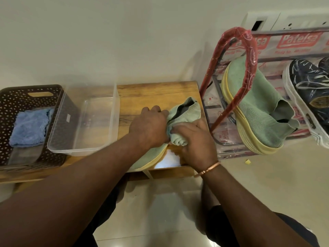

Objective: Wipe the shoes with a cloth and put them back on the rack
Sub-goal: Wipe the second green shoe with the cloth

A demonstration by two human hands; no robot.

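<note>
From the head view, one green shoe (185, 111) is being held on the wooden table (156, 93) by the left hand (151, 127), fingers curled on it. One cloth (179, 140) is being clutched against it by the right hand (195, 139). A second green shoe (258, 107) is being kept on the rack (249, 50), right.

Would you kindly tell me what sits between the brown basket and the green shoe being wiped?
A clear plastic tub, then a strip of bare wooden table, as the head view shows.
</note>
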